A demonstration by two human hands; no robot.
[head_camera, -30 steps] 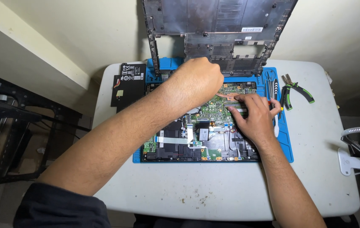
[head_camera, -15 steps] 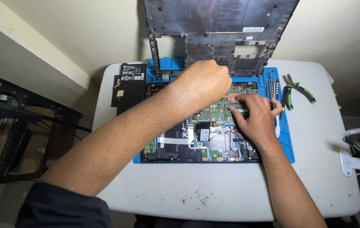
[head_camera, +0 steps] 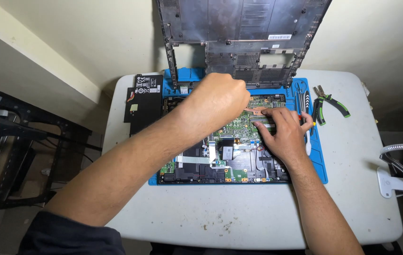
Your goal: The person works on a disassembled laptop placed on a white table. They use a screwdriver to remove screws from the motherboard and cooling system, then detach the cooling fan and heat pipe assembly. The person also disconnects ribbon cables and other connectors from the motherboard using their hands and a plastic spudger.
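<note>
From the head camera, an opened laptop (head_camera: 225,156) lies on a blue mat (head_camera: 318,163) at the middle of the white counter (head_camera: 352,198), its green board exposed. The left hand (head_camera: 218,101) hovers over the board's far part, curled into a fist — whether the fingers clamp anything cannot be told. The right hand (head_camera: 284,132) rests flat on the board's right side, fingers (head_camera: 268,113) together and pressing down. The removed bottom cover (head_camera: 239,38) stands upright at the far edge. A black battery (head_camera: 142,101) lies toward the far left corner — green-handled pliers (head_camera: 329,104) toward the far right.
</note>
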